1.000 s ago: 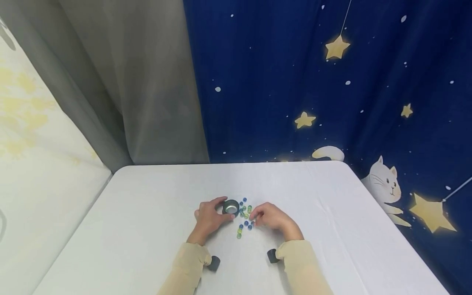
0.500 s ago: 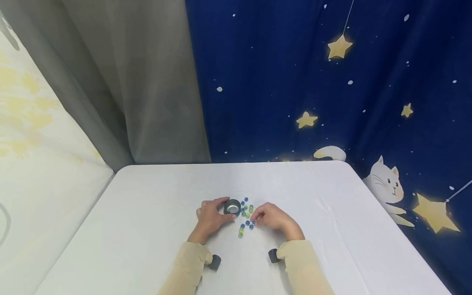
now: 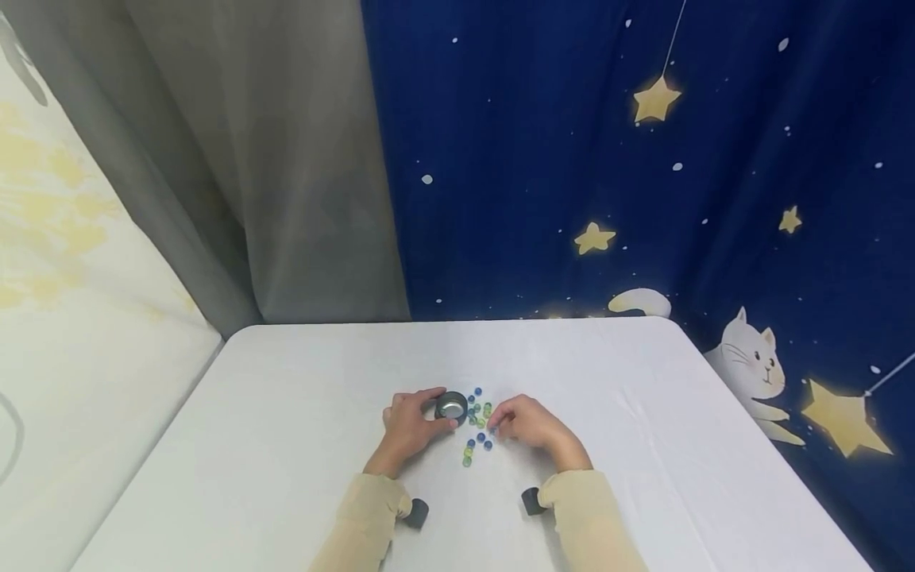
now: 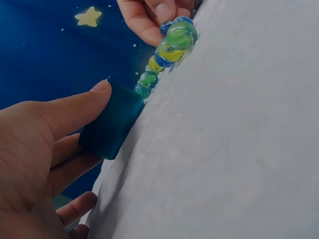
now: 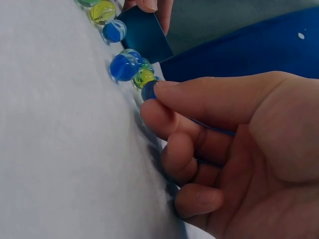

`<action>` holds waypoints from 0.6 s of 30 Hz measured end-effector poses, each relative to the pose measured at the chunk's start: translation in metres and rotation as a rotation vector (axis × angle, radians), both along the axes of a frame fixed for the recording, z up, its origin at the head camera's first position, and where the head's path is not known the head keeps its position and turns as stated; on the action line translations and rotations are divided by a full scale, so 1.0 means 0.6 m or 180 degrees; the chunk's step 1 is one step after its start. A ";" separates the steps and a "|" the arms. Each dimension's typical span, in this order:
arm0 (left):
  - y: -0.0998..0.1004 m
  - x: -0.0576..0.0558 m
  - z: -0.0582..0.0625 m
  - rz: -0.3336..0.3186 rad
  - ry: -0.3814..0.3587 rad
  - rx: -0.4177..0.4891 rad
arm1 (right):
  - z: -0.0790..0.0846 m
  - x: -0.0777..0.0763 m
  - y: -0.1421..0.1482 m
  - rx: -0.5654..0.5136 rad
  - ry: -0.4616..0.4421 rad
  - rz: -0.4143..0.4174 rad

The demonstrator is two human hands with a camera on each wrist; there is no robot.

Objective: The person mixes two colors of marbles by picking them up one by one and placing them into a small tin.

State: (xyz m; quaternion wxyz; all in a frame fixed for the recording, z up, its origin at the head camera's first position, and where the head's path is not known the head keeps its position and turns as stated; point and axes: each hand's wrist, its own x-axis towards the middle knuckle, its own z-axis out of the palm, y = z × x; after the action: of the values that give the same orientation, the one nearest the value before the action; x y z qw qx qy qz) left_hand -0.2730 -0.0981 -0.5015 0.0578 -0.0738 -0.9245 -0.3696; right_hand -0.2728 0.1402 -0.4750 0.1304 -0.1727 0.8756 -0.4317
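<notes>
A small dark teal round tin [image 3: 452, 406] with a silvery inside stands upright on the white table. My left hand [image 3: 409, 424] grips it from the left, thumb [image 4: 75, 112] on the near side and fingers round the far side. Right of the tin lie several glass marbles [image 3: 477, 409], blue, green and yellow. My right hand [image 3: 529, 421] is at their right edge. Between its thumb and index finger it pinches a blue marble [image 5: 149, 91], partly hidden by the thumb. The other fingers of that hand are curled in toward the palm.
More marbles [image 3: 468, 452] lie in a short row nearer the front, with blue ones [image 5: 124, 66] close by the right hand. Black wrist devices [image 3: 416, 513] sit at both cuffs. A grey curtain [image 3: 322, 175] and a blue star-patterned curtain [image 3: 515, 159] hang behind the table [image 3: 322, 365].
The head view has shifted slightly. Both hands, the tin and the marbles keep the same places relative to each other.
</notes>
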 end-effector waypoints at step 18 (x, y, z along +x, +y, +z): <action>0.000 0.001 -0.003 0.0014 0.0037 -0.0032 | 0.001 -0.006 -0.001 -0.0238 0.0340 -0.0095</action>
State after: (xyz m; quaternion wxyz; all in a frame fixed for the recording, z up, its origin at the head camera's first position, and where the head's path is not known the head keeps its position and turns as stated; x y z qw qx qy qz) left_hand -0.2725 -0.0980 -0.5033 0.0635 -0.0742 -0.9261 -0.3643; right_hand -0.2762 0.1399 -0.4745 0.0705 -0.1872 0.8671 -0.4563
